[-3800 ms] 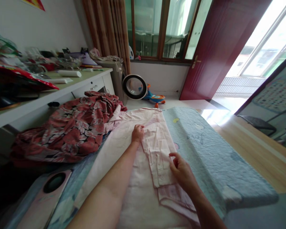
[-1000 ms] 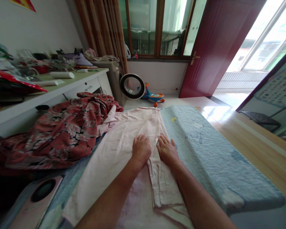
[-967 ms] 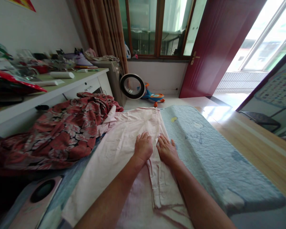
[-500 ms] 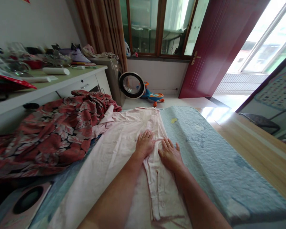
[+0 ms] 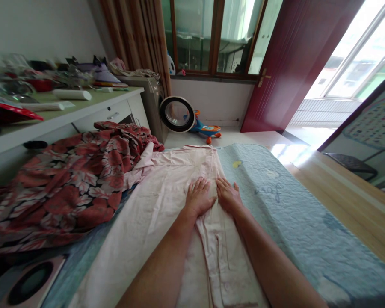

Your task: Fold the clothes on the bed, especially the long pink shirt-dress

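A pale pink shirt lies spread over a blue quilted bed cover. One sleeve is folded lengthwise over the shirt body, its cuff end towards me. My left hand rests flat on the shirt at the upper part of this sleeve, fingers stretched out. Just to its right, my right hand presses flat on the sleeve's outer edge, fingers extended and thumb apart. Neither hand grips the cloth.
Red floral fabric is heaped along the left side. Behind it stands a cluttered counter. A washing machine's round door hangs open beyond the bed, near a blue and orange ride-on toy. A dark red door stands at the right.
My right hand has slid slightly forward along the sleeve and closer to my left hand. My left hand has shifted a little to the right. The view has tilted slightly.
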Demonstrator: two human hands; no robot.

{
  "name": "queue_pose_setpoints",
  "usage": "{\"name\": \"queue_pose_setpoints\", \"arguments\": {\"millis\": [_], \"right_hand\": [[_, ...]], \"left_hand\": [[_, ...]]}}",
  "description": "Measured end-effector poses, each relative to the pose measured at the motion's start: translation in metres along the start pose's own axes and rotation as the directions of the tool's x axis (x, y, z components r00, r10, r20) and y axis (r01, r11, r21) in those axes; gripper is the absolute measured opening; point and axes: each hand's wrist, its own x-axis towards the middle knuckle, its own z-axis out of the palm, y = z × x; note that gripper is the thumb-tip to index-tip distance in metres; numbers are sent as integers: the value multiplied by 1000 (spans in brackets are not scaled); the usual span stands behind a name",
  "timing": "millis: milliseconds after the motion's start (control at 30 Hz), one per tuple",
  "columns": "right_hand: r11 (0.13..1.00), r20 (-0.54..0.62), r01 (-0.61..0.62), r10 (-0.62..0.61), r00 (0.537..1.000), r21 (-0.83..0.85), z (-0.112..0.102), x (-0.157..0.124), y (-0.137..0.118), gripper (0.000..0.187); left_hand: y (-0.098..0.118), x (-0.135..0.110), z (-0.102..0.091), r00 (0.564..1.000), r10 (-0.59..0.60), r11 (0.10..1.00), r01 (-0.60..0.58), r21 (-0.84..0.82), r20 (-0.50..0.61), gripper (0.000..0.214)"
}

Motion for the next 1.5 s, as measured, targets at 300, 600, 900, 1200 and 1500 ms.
{"name": "queue_pose_setpoints", "arguments": {"millis": [300, 600, 900, 1200, 1500], "right_hand": [[996, -18, -64, 63, 998, -57, 5, 0, 7, 48], [996, 14, 84, -84, 996, 14, 5, 27, 6, 48], [997, 39, 67, -65, 997, -44, -4, 20, 19, 46], [989, 56, 146, -145, 988, -11, -8, -30, 2, 51], [992, 117, 26, -11, 993, -124, -8, -40, 10, 55]], "left_hand": [[5, -2, -4, 1000, -19, 998, 18, 60, 20, 66], [-1, 0, -3, 995, -2, 999, -3, 45, 98, 88], [-1, 1, -10, 990, -5, 1000, 3, 15, 138, 80], [0, -1, -7, 997, -9, 998, 4, 60, 77, 56], [0, -3, -6, 998, -8, 998, 5, 64, 54, 57]]}}
